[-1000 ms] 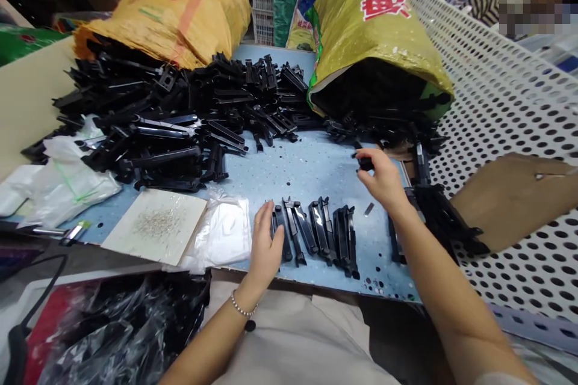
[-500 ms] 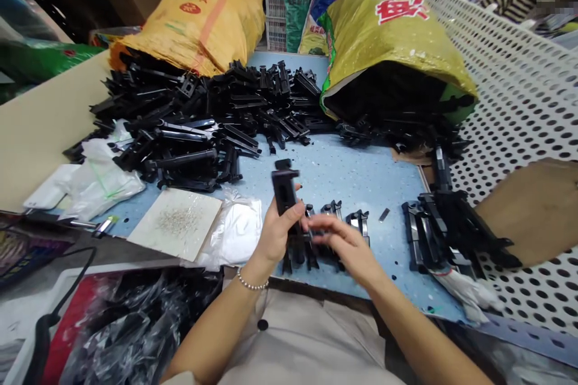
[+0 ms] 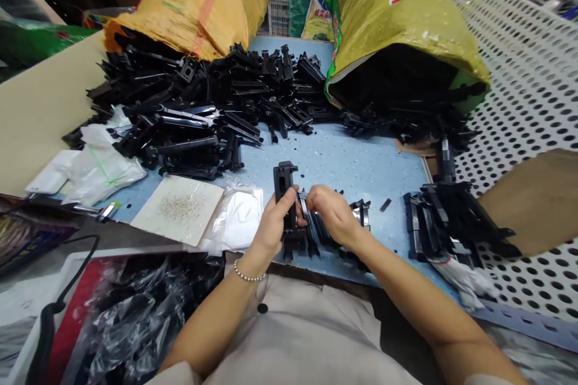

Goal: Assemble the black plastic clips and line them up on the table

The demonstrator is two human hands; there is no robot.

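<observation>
My left hand is closed around a long black plastic part with a slot near its top end, held roughly upright above the table's front edge. Just to the right, my right hand is closed with its fingers curled in. Whatever sits between those fingertips is hidden. Beneath and beside this hand, several similar black parts with shiny faces stand in a row, partly covered by the hand. A small dark strip lies on the blue tabletop further right.
Black parts are heaped along the back, below an orange sack and a yellow-green sack. A square board with tiny pieces lies left of my hands, beside a clear plastic bag. More parts lie right, by a perforated white panel.
The view has tilted down slightly. My right hand has moved from beside the held part, fingers extended, to slightly further right with fingers curled in. My left hand keeps its hold.
</observation>
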